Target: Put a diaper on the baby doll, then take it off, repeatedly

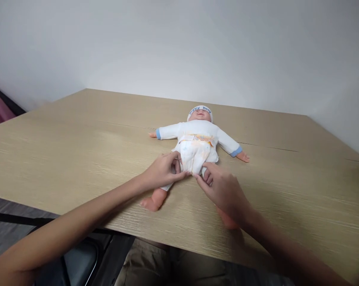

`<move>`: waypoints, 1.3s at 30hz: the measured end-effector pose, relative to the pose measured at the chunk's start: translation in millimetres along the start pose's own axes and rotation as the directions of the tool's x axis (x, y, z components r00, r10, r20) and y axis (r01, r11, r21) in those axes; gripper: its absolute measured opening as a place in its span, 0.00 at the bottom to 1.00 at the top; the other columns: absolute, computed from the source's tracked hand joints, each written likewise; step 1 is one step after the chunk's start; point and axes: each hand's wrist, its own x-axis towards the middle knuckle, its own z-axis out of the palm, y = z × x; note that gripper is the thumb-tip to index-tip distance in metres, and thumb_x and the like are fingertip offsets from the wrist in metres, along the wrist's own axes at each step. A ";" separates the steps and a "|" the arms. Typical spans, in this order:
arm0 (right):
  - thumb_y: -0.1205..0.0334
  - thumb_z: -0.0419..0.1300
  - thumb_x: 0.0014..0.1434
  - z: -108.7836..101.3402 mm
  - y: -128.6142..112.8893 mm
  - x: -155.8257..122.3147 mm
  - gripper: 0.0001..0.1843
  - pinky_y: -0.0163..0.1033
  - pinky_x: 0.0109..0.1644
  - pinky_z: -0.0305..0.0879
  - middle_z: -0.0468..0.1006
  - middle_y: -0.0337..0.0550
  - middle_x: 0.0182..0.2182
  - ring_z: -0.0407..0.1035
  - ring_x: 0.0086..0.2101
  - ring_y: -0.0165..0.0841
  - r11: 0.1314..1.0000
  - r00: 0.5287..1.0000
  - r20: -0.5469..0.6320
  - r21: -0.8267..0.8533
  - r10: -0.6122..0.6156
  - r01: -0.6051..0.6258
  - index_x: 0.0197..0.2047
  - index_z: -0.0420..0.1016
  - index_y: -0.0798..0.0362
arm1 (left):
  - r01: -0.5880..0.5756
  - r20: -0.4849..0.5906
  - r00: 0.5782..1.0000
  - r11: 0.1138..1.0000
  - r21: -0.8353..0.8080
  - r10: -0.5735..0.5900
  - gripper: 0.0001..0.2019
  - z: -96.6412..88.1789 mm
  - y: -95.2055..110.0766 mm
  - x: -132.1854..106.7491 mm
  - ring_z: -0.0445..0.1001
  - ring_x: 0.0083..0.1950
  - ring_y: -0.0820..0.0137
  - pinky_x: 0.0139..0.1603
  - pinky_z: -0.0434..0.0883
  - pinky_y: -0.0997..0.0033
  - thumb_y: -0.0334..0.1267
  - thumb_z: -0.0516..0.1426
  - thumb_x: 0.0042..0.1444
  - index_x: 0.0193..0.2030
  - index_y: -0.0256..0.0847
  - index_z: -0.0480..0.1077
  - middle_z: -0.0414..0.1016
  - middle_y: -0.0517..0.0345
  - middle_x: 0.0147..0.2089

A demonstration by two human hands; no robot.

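A baby doll (199,128) lies on its back on the wooden table, arms spread and feet toward me. It wears a white top with blue cuffs and a white hat with lettering. Around its hips is a white diaper (194,153) with a coloured printed band at the waist. My left hand (166,171) pinches the diaper's edge at the left leg. At the opposite leg, my right hand (221,184) grips the other edge. Both thumbs nearly meet at the diaper's lower middle. My right hand and forearm hide much of the doll's right-side leg.
The light wooden table (78,159) reaches back to a pale wall (179,51). A folding chair (78,262) stands below the front edge at the left. Pink and black fabric (0,105) shows at the far left.
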 end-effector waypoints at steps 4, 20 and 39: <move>0.56 0.63 0.74 5.8 -5.4 -0.5 0.13 0.40 0.31 0.59 0.78 0.40 0.32 0.69 0.27 0.33 0.999 1.000 -0.017 -0.038 -0.014 0.014 0.36 0.70 0.47 | -0.018 -0.014 1.000 0.998 0.068 0.019 0.21 7.3 -1.1 7.1 0.72 0.32 0.65 0.38 0.65 0.62 0.55 0.67 0.68 0.33 0.45 0.68 0.76 0.61 0.28; 0.58 0.64 0.72 1.9 -9.5 -10.6 0.07 0.51 0.46 0.73 0.82 0.51 0.46 0.77 0.46 0.49 0.998 0.997 0.061 0.046 -0.041 0.038 0.50 0.71 0.47 | -0.184 -0.119 0.973 0.976 0.119 0.198 0.10 9.9 -1.6 -3.6 0.76 0.61 0.54 0.64 0.70 0.51 0.46 0.63 0.73 0.42 0.44 0.74 0.78 0.48 0.62; 0.41 0.70 0.66 -19.5 10.1 2.4 0.16 0.48 0.48 0.70 0.89 0.43 0.45 0.80 0.41 0.43 0.884 0.934 0.067 0.304 0.351 -0.354 0.44 0.80 0.45 | 0.151 -0.129 0.962 0.865 -0.479 -0.240 0.29 15.6 -15.5 -6.4 0.80 0.50 0.62 0.53 0.73 0.61 0.48 0.76 0.57 0.57 0.44 0.69 0.82 0.55 0.48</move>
